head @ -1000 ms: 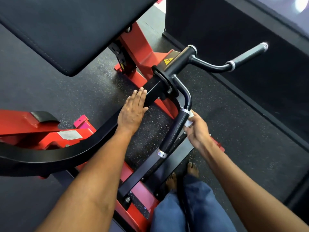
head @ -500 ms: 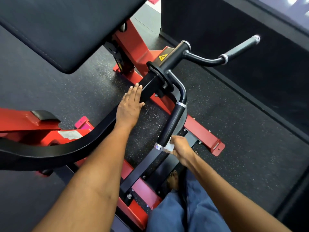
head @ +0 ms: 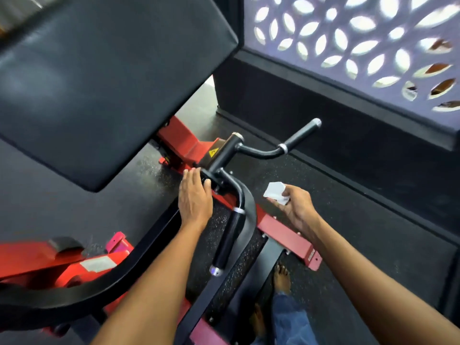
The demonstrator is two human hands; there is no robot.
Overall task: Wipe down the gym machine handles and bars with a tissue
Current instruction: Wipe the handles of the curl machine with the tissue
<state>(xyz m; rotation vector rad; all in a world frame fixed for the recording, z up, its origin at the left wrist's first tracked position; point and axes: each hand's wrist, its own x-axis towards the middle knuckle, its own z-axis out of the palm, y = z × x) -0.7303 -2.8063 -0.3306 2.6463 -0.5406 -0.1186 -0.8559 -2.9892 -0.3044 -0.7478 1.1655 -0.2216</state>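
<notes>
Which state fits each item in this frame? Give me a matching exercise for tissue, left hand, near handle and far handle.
Column 1:
1. tissue
2. left hand
3. near handle
4. far handle

Column 2:
A. rests flat on the black machine arm
B. sticks up toward the wall, untouched
C. pinched in the right hand, off the machine
D. slopes down between the two forearms, nothing touching it

Pairs: 1-C, 2-A, 3-D, 4-B
</notes>
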